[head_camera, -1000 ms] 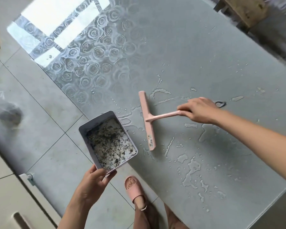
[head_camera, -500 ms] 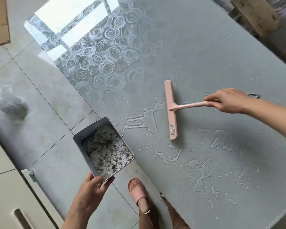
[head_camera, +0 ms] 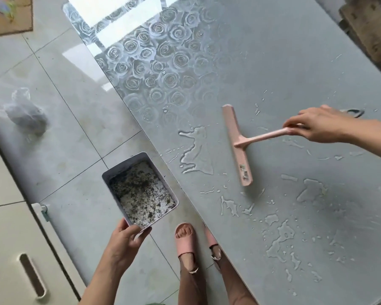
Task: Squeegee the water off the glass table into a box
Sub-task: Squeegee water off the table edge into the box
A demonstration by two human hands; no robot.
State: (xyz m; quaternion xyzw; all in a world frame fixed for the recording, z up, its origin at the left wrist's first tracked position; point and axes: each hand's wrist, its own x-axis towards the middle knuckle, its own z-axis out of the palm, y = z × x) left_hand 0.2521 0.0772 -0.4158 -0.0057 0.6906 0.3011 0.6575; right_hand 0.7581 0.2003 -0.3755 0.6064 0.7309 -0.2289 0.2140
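Two grips: right fingers (head_camera: 295, 125) around handle of pink T-shaped squeegee (head_camera: 238, 146), left fingers (head_camera: 144, 234) round grey, debris-speckled box (head_camera: 109, 182).

Daylight is glaring in bright panes off the far corner of the rose-patterned glass table (head_camera: 284, 62), which is standing on a floor of large, pale, glossy tiles (head_camera: 59, 133). A crumpled plastic bag (head_camera: 25, 114) is lying on the tiles well apart from the table. Brown cardboard (head_camera: 9, 16) is resting at top left, a white cabinet (head_camera: 7, 249) with a slot handle is occupying the lower left, and a rough wooden piece (head_camera: 370, 27) is showing at top right.
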